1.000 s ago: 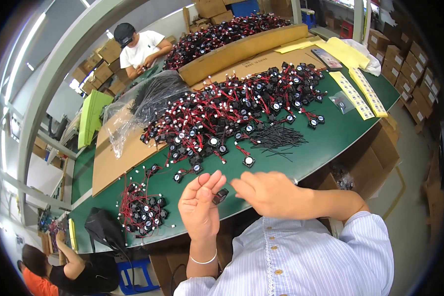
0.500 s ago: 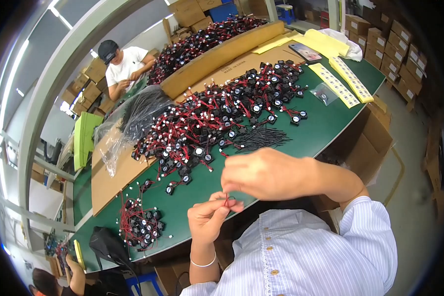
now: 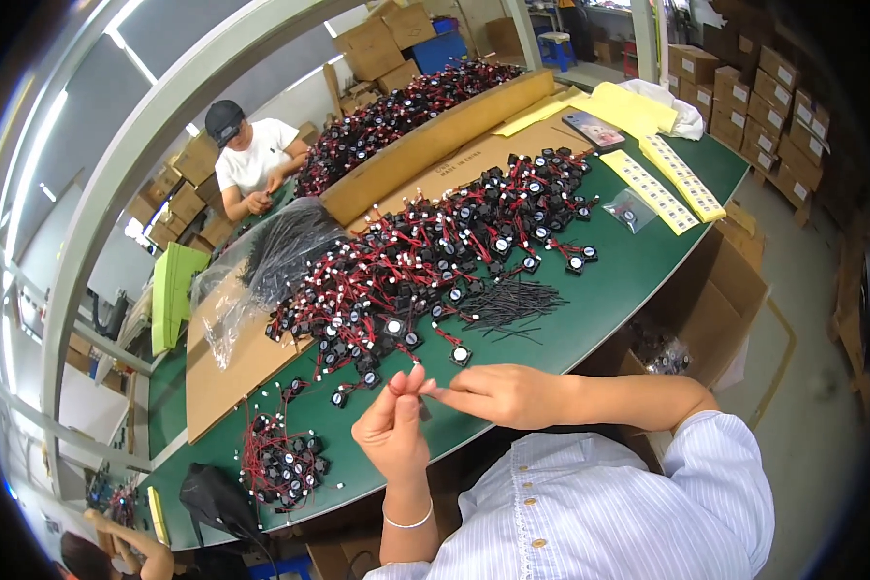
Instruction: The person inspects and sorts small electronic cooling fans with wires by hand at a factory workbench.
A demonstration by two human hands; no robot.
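My left hand [image 3: 393, 435] is raised over the table's near edge, thumb and fingers pinched together. A bit of thin red wire seems to show at its fingertips; the rest of what it holds is hidden. My right hand [image 3: 512, 394] meets it fingertip to fingertip, also pinched, on something too small to make out. Just beyond them a single small black fan [image 3: 461, 356] with a round white label and red wire lies on the green table [image 3: 561, 333]. Behind it spreads a large pile of such fans [image 3: 387, 280], with white connectors. Thin black ties [image 3: 512, 304] lie beside the pile.
A smaller fan heap [image 3: 285, 464] and a black bag [image 3: 213, 498] are at left. A cardboard barrier [image 3: 445, 145] backs the pile. Label sheets [image 3: 657, 193], a phone [image 3: 594, 130] and a clear bag [image 3: 628, 210] lie right. A co-worker [image 3: 251, 159] sits across; another is at lower left.
My right hand has come down from above my left hand to beside its fingertips. The looped wire seen between them is now mostly hidden. The whole view has shifted slightly.
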